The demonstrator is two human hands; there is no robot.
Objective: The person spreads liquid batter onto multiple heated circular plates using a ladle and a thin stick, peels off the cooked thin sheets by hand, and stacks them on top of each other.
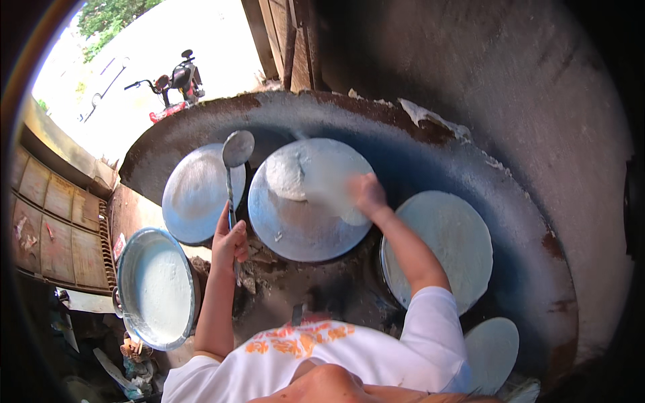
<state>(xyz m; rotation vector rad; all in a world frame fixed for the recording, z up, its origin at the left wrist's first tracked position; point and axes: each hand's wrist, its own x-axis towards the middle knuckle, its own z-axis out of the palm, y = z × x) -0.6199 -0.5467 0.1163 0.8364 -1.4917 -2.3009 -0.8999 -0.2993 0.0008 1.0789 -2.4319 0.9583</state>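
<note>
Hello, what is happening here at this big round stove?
A person stands over a wide round stove with several flat metal griddles. The left hand holds a long ladle upright above the left griddle. The right hand is on a thin white sheet lying on the middle griddle. Another white sheet covers the right griddle. A pan of white batter sits at the left.

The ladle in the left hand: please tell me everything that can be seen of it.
The ladle looks like grey metal, with a round, shallow bowl and a long, thin handle. The left hand grips the lower part of the handle, so the ladle stands nearly upright in the picture with the bowl at the far end. The bowl hangs over the gap between the left round pan and the middle round pan. Whether it holds any batter cannot be told.
</note>
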